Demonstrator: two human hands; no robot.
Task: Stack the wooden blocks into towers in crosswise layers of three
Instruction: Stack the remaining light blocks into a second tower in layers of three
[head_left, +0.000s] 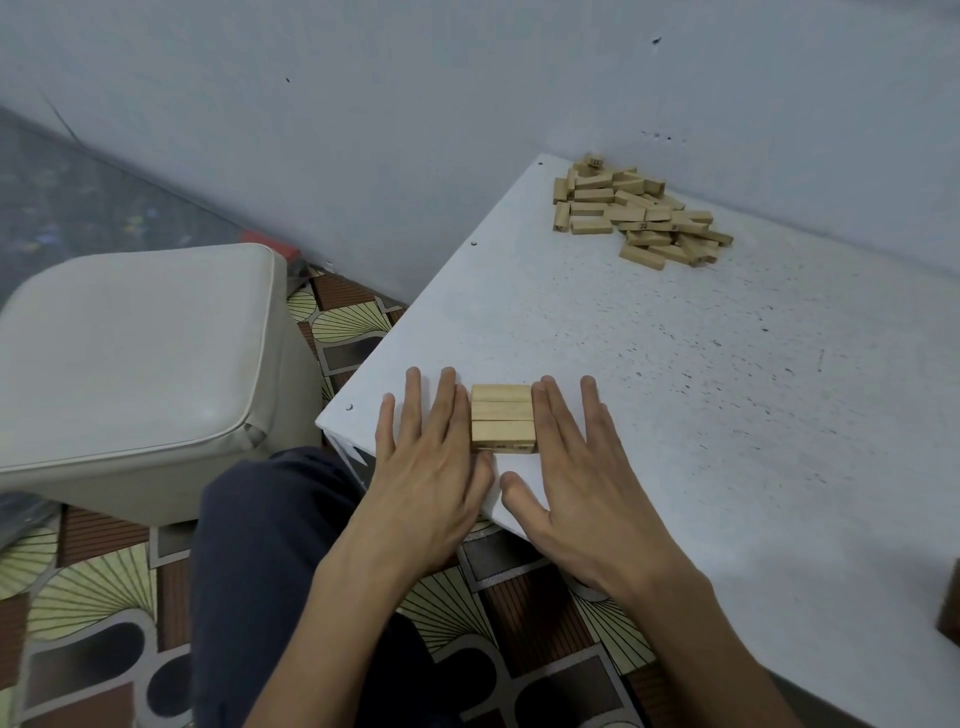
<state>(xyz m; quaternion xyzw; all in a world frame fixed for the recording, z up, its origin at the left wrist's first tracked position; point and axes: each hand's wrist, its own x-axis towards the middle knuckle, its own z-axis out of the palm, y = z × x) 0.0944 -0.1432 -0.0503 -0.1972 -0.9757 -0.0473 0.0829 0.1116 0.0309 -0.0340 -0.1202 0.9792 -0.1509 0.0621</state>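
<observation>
Three wooden blocks lie side by side as one flat layer (502, 418) near the front left corner of the white table (701, 374). My left hand (431, 447) lies flat on the table with straight fingers, its index finger against the layer's left end. My right hand (571, 457) lies flat the same way, its index finger against the layer's right end. Both thumbs lie just in front of the layer. A loose pile of wooden blocks (636, 213) sits at the table's far edge by the wall, some with printed numbers.
A cream padded stool (140, 364) stands left of the table. The grey wall (467, 104) runs behind the table. A brown wooden object (950, 608) shows at the right frame edge. My dark-trousered leg (270, 571) is below the table corner, over patterned floor.
</observation>
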